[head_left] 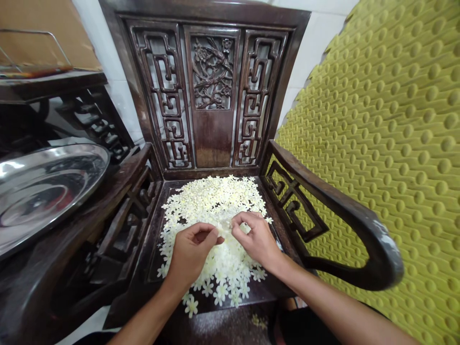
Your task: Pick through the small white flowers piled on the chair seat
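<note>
Pale flowers (219,191) lie spread beneath and beyond both hands (190,251).

The seat (270,291) of a dark, polished wooden chair carries a broad spread of small white and pale-yellow blossoms (223,191), heaped thickly close to the back edge. Toward the front edge the layer loosens into single open flowers, one of them (191,306) lying right at that edge, left of its middle. Dark wood shows along the left edge and at the front right corner.
</note>
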Demonstrator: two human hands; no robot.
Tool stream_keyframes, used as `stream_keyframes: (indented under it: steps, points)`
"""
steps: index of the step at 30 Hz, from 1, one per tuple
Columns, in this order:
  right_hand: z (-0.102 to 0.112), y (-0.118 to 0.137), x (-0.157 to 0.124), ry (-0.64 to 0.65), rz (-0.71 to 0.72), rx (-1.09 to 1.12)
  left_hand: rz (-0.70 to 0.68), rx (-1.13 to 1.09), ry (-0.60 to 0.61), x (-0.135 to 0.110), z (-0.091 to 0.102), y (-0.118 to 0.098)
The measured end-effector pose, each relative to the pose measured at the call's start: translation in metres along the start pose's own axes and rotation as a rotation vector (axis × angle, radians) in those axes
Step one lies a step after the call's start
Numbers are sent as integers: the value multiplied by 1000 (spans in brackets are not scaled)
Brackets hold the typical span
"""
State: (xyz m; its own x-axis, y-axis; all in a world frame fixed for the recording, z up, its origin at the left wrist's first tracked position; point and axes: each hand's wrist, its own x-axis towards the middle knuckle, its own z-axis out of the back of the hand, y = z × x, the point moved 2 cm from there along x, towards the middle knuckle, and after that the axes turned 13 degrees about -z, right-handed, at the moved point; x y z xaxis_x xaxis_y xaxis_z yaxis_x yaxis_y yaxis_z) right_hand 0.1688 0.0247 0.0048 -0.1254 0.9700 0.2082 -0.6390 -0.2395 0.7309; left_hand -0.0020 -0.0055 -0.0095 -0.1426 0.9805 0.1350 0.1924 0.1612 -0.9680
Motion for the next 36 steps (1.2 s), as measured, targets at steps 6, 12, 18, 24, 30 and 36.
stream_keyframes:
  steps: [6, 12, 18, 24, 30, 36]
  points:
    - [3, 0, 1, 10, -25, -83, 0, 6, -7, 3, 4, 3]
    - [1, 17, -8, 123, 47, 92, -19, -14, 109, 2, -1, 1]
    - [1, 13, -8, 85, 72, 80, 0, -9, 122, -1, -5, 0]
    - [0, 10, -9, 82, -42, 200, -18, 16, 124, -1, -7, -5]
    - [-4, 2, -4, 115, -168, 346, -35, 41, 72, -1, -5, -8]
    - [-2, -6, 2, 43, -176, 221, -15, 31, -2, 3, 0, -2]
